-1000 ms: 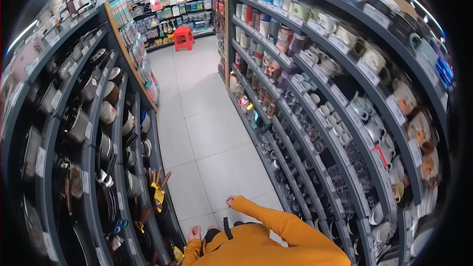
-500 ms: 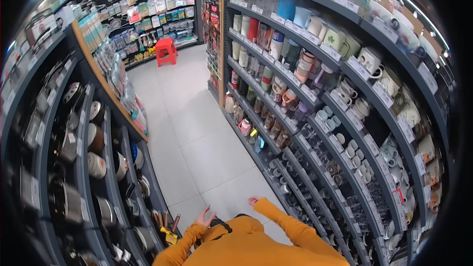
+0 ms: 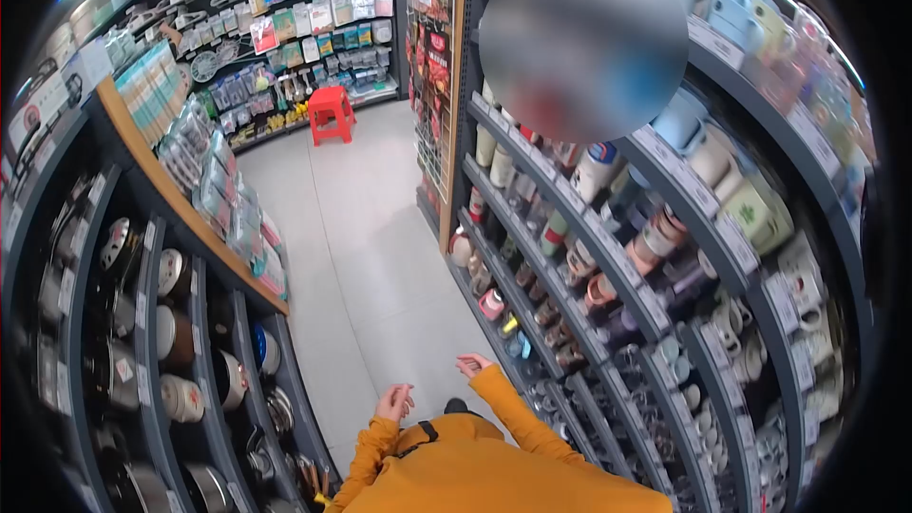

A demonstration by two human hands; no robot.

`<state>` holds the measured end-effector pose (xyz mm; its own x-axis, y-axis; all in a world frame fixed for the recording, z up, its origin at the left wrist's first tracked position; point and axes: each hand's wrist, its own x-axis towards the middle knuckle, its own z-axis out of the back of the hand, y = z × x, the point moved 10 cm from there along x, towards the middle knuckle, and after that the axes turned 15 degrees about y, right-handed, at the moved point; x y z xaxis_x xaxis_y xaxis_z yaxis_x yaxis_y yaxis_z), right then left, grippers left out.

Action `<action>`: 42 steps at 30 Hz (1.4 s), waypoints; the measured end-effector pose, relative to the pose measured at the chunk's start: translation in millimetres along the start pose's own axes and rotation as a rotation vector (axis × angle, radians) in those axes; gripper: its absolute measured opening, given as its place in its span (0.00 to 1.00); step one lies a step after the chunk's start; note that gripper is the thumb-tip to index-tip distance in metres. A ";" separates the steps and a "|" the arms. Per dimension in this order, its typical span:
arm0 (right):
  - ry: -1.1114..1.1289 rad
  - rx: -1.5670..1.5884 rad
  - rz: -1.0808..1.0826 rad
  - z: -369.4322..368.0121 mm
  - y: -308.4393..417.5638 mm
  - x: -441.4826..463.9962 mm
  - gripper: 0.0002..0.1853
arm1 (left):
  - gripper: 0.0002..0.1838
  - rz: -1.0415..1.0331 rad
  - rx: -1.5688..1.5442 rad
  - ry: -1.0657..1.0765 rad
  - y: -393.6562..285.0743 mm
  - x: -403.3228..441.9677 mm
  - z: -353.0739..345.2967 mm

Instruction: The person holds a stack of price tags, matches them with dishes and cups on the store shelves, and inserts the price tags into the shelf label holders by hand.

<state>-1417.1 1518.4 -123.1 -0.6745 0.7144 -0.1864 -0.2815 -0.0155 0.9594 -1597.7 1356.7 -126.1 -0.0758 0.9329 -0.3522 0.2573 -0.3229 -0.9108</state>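
Note:
Both hands hang in front of the body at the bottom of the head view, over the pale tiled floor (image 3: 370, 266). My left hand (image 3: 394, 402) has its fingers loosely apart and touches nothing. To its right, my right hand (image 3: 473, 366) also holds nothing visible, its fingers partly spread. The shelf of cups and bottles lies just right of my right hand. Pots and lidded pans, such as a white pot (image 3: 181, 398), stand on the shelves to the left.
A red stool (image 3: 332, 116) stands at the aisle's far end, before racks of packaged goods (image 3: 319, 14). Wood-edged end panels flank the aisle. Tall shelves (image 3: 570, 199) with mugs and bottles line the right side. A round blurred patch covers part of them.
The view has moved forward along the aisle, and the shelves look nearer. My left hand has risen from the bottom edge. My right hand has shifted upward too.

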 end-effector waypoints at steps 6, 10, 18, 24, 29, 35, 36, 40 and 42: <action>-0.008 -0.047 0.157 62.4 140.1 124.7 0.11 | 0.16 -0.285 0.381 0.274 -188.9 127.8 -22.6; -0.187 0.051 0.259 112.3 187.0 172.0 0.10 | 0.13 -0.568 0.598 0.368 -366.5 235.8 -38.6; -0.518 0.001 0.213 179.2 277.1 278.1 0.10 | 0.14 -2.003 1.385 0.587 -636.4 376.0 -122.5; -0.596 -0.086 0.209 179.1 346.9 358.1 0.10 | 0.15 -1.806 1.261 0.559 -763.4 503.4 -131.1; -0.589 -0.138 0.192 179.4 379.9 390.8 0.09 | 0.16 -1.607 1.367 0.764 -749.3 583.6 -146.2; -0.742 -0.229 0.139 185.0 380.0 406.1 0.09 | 0.09 -1.498 1.357 0.885 -763.9 593.5 -161.2; -0.743 -0.218 0.134 183.4 382.6 406.1 0.09 | 0.09 -1.453 1.344 0.932 -766.4 596.8 -165.1; -0.846 -0.182 0.156 189.2 373.0 403.7 0.09 | 0.09 -1.332 1.340 1.048 -776.1 606.5 -179.9; -0.870 -0.180 0.142 190.5 366.3 402.6 0.09 | 0.11 -1.297 1.316 1.088 -781.3 606.3 -181.1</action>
<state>-1661.8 1933.6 193.6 0.0242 0.9735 0.2276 -0.3871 -0.2008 0.8999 -1670.2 2203.6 411.1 0.9523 0.2041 0.2270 -0.1526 0.9623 -0.2251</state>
